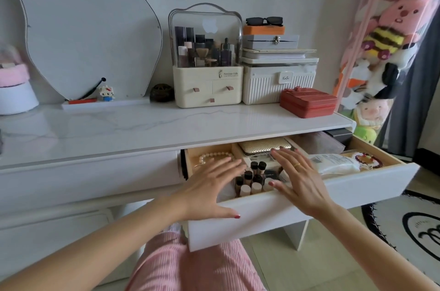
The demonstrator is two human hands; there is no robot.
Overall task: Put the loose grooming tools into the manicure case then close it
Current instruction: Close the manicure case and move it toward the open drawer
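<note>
An open white drawer (366, 186) juts out under the marble tabletop (119, 129). My left hand (212, 188) hovers over its left part, fingers spread, holding nothing, thumb near the drawer front. My right hand (300, 176) is spread over the middle, above several small bottles (252, 179). Just beyond my right fingertips lies a gold textured case (262, 145), shut. A red zipped case (308, 101) sits on the tabletop at the right. No loose grooming tools are visible.
The drawer also holds a pearl bracelet (212, 156), a white pouch (333, 163) and a dark box (339, 136). A cosmetics organiser (207, 86), a white ribbed box (278, 86) with stacked boxes and sunglasses (264, 20), and a mirror (83, 29) stand behind. Plush toys hang at right.
</note>
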